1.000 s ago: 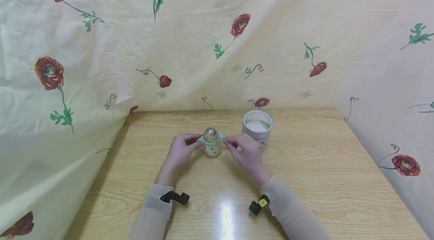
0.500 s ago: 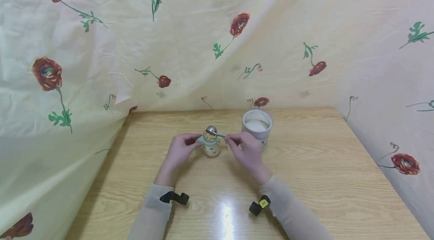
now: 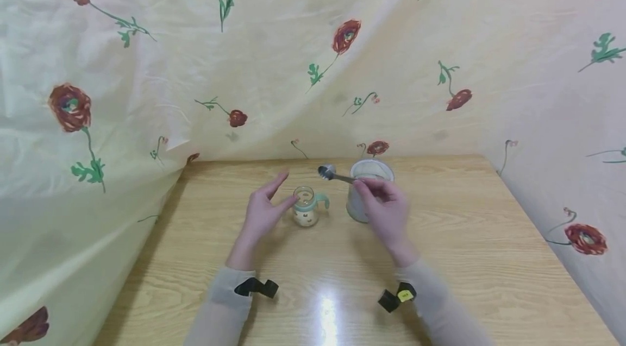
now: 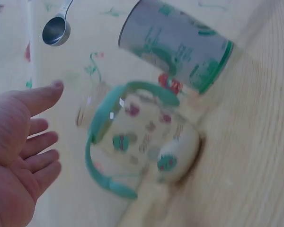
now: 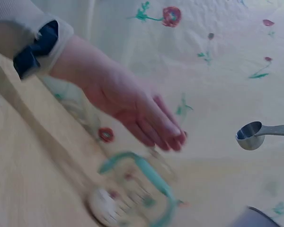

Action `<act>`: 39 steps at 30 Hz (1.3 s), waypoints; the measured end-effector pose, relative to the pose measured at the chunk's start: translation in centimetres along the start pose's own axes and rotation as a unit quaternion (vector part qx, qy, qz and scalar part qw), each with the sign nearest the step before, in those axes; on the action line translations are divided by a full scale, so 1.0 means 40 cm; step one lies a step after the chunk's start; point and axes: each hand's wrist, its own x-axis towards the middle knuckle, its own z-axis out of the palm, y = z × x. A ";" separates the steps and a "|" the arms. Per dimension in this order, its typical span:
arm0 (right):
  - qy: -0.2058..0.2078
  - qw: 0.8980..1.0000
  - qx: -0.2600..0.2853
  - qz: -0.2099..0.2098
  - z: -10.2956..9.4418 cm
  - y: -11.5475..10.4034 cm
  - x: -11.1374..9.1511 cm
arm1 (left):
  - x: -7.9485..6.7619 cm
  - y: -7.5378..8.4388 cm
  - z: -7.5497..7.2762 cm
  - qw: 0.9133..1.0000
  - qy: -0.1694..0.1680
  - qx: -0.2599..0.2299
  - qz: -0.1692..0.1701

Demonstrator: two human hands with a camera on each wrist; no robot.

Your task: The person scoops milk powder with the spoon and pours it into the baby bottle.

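A small clear baby bottle [image 3: 305,219] with a teal two-handled collar and printed figures stands upright and uncapped on the table. To its left my left hand [image 3: 263,211] is spread, thumb and fingers apart and off the handle; the left wrist view shows a gap between fingertips and bottle [image 4: 144,132]. My right hand [image 3: 388,214] pinches the handle of a metal measuring spoon [image 3: 326,172], raised to the upper right of the bottle. Bare metal shows inside the spoon's bowl [image 5: 251,136]. A tin [image 3: 356,208] of white powder stands behind the right hand, partly hidden by it.
The wooden table [image 3: 469,237] ends at the back against a flower-printed cloth [image 3: 274,63], which also hangs along both sides. Black cameras [image 3: 389,300] are strapped to both wrists.
My left hand has let go of the bottle's handle and opened. The right hand has carried the spoon from over the bottle's mouth up and right, toward the tin.
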 end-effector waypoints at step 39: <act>-0.274 0.862 -0.339 -0.259 -0.214 0.083 0.159 | 0.072 0.076 0.400 0.998 -0.031 -0.051 -0.003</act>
